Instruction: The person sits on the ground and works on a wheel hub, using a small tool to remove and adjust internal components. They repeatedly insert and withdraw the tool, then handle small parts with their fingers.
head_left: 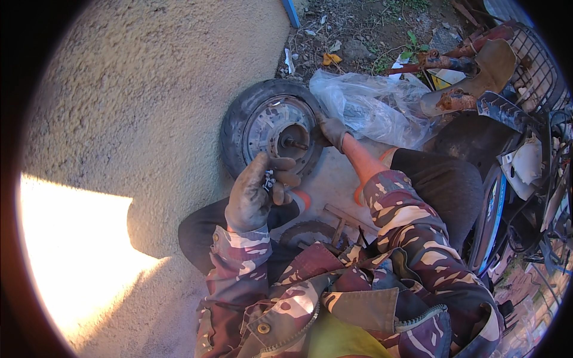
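Head view: left hand pinched a small, light metal part; right hand gripped the heavy, stiff wheel at its tyre edge.

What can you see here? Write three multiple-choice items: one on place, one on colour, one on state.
1. Where does the wheel stand?
A. against the rough wall
B. in the wire basket
C. on the person's lap

2. What colour are the cuffs of the gloves?
A. blue
B. orange
C. white

3. What is the left hand doing?
A. lying flat on the ground
B. resting open on the tyre
C. holding a small metal part in its grip

Key: 1 A, the tyre leans at the wall's foot. 2 B, orange shows at the wrist of the right hand, which rests on the wheel's edge. 3 C, the fingers curl round the part above the lap.
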Demonstrator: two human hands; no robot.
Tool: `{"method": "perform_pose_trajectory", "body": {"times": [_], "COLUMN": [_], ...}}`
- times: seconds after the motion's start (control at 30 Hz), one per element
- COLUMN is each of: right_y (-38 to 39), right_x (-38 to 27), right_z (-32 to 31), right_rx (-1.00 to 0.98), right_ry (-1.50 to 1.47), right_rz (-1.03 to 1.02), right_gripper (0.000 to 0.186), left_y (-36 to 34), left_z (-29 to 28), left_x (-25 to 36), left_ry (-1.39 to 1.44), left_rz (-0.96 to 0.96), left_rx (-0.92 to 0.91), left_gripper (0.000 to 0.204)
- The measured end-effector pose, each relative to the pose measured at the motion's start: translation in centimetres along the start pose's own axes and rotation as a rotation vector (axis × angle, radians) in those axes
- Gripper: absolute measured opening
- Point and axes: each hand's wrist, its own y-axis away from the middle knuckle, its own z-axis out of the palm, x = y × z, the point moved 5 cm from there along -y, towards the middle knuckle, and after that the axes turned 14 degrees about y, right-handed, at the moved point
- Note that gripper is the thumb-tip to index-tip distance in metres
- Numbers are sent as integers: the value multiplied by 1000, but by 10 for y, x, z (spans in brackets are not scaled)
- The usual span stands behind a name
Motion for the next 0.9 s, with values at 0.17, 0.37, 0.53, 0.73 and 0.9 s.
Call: {"method": "perform_pose_trajectory", "body": {"times": [0.17,0.37,0.53,0.73,0.9], "right_y": [20,20,-14,6,19], "right_x": [-39,-37,-12,-26,-25], "right_z": [-19,-13,-3,-8,-11], "right_rx": [459,457,116,423,319], "right_ry": [663,624,113,724,581], "right_rz": [-421,-501,-160,-481,-283], "right_gripper": [52,49,50,50,59], "left_y": [-4,-3,-2,-1,0], "left_z": [1,4,7,6,6], "left_x": [-2,-1,1,1,2], "left_ry": [0,-8,-16,-8,-28], "left_rz": [0,12,22,25,36], "left_rx": [-9,-3,-16,-15,-1], "left_gripper": [59,57,56,56,55]}}
